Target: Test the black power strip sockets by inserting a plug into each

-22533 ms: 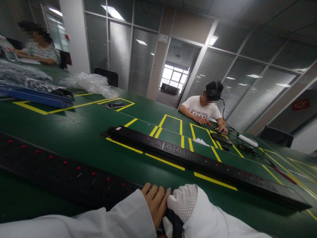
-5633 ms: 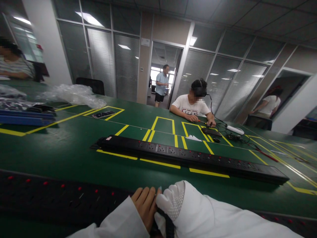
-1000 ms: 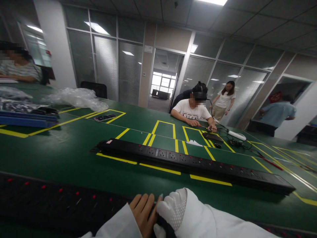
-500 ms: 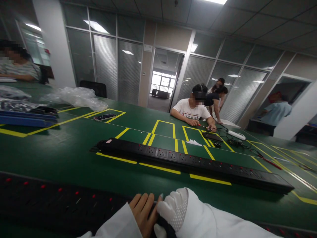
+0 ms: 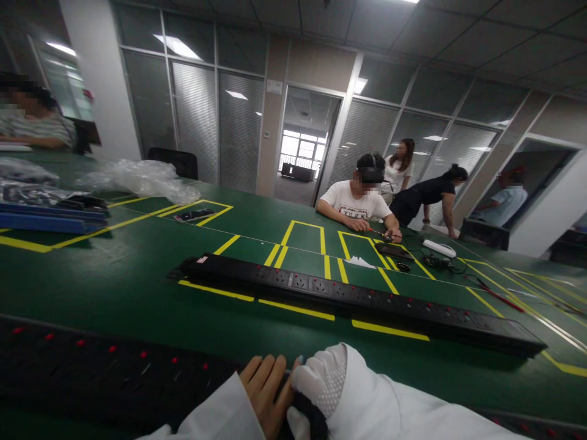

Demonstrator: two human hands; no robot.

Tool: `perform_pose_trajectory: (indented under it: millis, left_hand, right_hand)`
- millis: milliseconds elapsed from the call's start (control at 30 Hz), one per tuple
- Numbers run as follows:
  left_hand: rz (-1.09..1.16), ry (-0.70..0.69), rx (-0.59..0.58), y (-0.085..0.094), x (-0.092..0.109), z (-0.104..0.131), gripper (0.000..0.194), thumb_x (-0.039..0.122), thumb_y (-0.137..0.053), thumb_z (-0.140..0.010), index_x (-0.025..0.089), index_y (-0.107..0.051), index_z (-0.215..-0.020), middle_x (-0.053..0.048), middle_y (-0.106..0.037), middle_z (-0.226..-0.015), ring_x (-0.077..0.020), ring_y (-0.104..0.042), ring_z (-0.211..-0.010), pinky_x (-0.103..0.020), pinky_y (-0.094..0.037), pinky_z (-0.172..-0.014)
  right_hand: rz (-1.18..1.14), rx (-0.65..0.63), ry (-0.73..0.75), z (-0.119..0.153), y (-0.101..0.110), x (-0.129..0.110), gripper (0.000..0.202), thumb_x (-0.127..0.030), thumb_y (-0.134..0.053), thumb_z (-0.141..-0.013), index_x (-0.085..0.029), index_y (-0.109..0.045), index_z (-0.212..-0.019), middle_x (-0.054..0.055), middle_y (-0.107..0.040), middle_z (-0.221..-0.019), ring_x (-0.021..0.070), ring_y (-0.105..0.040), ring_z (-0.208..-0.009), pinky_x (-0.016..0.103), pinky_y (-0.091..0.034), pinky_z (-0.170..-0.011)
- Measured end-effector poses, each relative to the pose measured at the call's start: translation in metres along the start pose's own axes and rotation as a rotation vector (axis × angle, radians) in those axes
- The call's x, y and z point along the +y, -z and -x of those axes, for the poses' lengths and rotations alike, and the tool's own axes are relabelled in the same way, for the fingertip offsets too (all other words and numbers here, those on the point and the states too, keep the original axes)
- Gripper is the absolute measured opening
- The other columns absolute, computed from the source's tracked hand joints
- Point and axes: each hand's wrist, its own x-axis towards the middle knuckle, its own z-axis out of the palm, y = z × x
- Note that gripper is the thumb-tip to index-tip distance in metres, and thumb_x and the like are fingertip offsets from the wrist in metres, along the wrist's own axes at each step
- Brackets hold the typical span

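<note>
Head view: left hand (image 5: 265, 391), bare, lies over the near power strip (image 5: 101, 376), fingers straight and mostly side by side; whether they grip the strip, cannot tell. Right hand (image 5: 321, 382), white dotted glove, just beside it, fingers curled around a dark object (image 5: 312, 412), mostly hidden, type unclear. White sleeves on both arms. Near strip is black with a row of red switches, enters at left edge, passes by the hands, shows again at bottom right beyond the right sleeve.

Next out, on green table (image 5: 132, 269): far power strip (image 5: 348, 293), black, lying diagonally, small pale label near its left end, yellow tape (image 5: 298, 310) along its near side. Beyond it, more taped outlines, a white paper scrap (image 5: 360, 263), and a phone (image 5: 195, 215) at an outlined corner. Left side: blue rail (image 5: 46, 221), clear plastic (image 5: 137, 177) behind.

Far side: seated co-worker (image 5: 351, 198) in white T-shirt and headset, holding an orange-handled tool; white socket bar (image 5: 439, 248) and black cables (image 5: 435, 263) nearby. Striped-top person (image 5: 43, 129) far left. Behind right: person in black (image 5: 426, 192) bending over, white-top person (image 5: 397, 174) and blue-shirted person (image 5: 504, 201). Glass partitions (image 5: 241, 128) and doorway (image 5: 300, 153) at back.
</note>
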Motion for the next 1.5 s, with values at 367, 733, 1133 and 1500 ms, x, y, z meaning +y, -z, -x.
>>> perform_pose_trajectory:
  millis: [367,733,1133,1500]
  left_hand:
    - [0.082,0.039,0.031,0.007,0.002,-0.005,0.035,0.015,-0.025,-0.096,0.019,-0.054,-0.114,-0.007,-0.068,-0.095,-0.0226,-0.063,-0.082,-0.037,-0.043,-0.076]
    - [0.084,0.044,0.024,0.008,0.002,-0.006,0.030,0.016,-0.028,-0.094,0.019,-0.056,-0.105,-0.007,-0.068,-0.095,-0.0234,-0.063,-0.082,-0.038,-0.045,-0.075]
    - [0.045,0.049,-0.030,0.018,0.004,-0.009,0.020,0.026,-0.044,-0.091,0.021,-0.060,-0.101,-0.007,-0.068,-0.098,-0.0240,-0.063,-0.086,-0.038,-0.044,-0.079]
    - [0.180,0.040,-0.386,0.039,-0.004,-0.016,0.080,0.064,-0.061,-0.066,0.016,-0.049,-0.129,-0.014,-0.062,-0.115,-0.0313,-0.058,-0.099,-0.042,-0.041,-0.087]
  right_hand:
    - [-0.266,-0.048,-0.029,0.005,0.009,-0.002,0.028,-0.039,-0.049,-0.090,-0.014,-0.057,-0.101,0.002,-0.060,-0.089,0.0101,-0.057,-0.071,0.027,-0.050,-0.064]
    - [-0.400,0.024,-0.114,0.006,0.001,-0.001,0.027,-0.036,-0.050,-0.090,-0.014,-0.057,-0.103,0.003,-0.061,-0.093,0.0110,-0.059,-0.074,0.027,-0.052,-0.066]
    - [-0.452,0.294,-0.342,0.005,-0.017,-0.012,0.031,-0.038,-0.051,-0.089,-0.010,-0.061,-0.080,-0.004,-0.058,-0.066,0.0034,-0.050,-0.047,0.016,-0.043,-0.043]
    - [-0.944,0.028,-0.391,0.015,-0.020,0.025,0.026,-0.031,-0.048,-0.092,-0.011,-0.059,-0.083,-0.002,-0.058,-0.070,0.0052,-0.054,-0.055,0.019,-0.047,-0.051]
